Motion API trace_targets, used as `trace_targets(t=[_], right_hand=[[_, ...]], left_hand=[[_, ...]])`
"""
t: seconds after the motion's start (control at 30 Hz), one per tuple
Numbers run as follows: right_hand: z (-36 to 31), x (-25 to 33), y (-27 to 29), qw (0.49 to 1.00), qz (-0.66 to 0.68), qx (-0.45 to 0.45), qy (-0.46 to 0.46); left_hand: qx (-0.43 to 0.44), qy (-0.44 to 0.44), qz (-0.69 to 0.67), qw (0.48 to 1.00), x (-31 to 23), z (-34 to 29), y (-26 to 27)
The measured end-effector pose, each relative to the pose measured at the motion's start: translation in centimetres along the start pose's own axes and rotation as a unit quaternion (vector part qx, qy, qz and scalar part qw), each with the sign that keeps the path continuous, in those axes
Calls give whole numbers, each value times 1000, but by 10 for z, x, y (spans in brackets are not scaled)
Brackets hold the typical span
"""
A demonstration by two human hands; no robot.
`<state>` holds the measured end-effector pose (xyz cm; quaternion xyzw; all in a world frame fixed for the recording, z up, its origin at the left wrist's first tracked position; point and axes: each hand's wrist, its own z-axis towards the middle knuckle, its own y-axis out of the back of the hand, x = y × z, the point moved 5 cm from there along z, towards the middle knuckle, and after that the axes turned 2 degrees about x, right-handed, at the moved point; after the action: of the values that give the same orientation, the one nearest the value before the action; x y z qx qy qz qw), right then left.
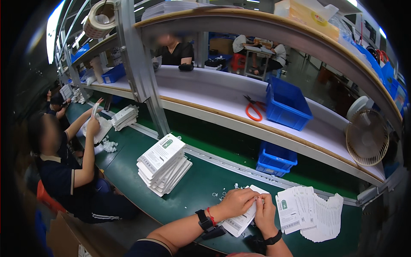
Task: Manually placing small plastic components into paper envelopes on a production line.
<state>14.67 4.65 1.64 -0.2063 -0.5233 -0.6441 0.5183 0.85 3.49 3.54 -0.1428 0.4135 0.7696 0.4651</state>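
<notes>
From my remote seat I look down on the green table [201,180], where both hands meet over one white packet [237,225] close to the near edge. My left hand [237,203], with a dark watch and a red cord at its wrist, reaches in from the left; its thumb and fingers are drawn together, clamped at the packet's upper end. The right hand [265,212], banded in black, closes on that same end, fingers bent and thumb tip next to the left one's — whether a small piece sits between them I cannot tell.

Just beyond the left hand, small translucent pieces [218,195] lie scattered toward the far edge. Beside the right hand, toward the table's right end, spreads a fan of white packets [327,218], overlapping one another. Well to the left, a stack of packets [165,162] rises between the far and near edges.

Two nested-looking blue bins [276,160] stand at the far edge, under the shelf [205,94]; on the shelf lie red-handled cutters [253,111] near a blue tray [289,107]. Along the near edge at left, a co-worker [64,167] sits — both arms raised over more packets [125,116].
</notes>
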Motion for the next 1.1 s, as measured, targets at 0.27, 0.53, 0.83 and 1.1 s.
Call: trace_targets(t=[0.27,0.53,0.83,1.1], right_hand=[[1,12,2,1000,4,2,-21],[3,5,2,1000,16,3,9],[3,5,2,1000,19,1,5],[2,3,5,999,19,-23,-16]], left_hand=[[-7,4,-6,1000,-1,-2,3],[4,6,-18,1000,-4,2,3],[5,-6,-15,1000,-2,2,3],[8,10,-10,1000,-1,-1,0]])
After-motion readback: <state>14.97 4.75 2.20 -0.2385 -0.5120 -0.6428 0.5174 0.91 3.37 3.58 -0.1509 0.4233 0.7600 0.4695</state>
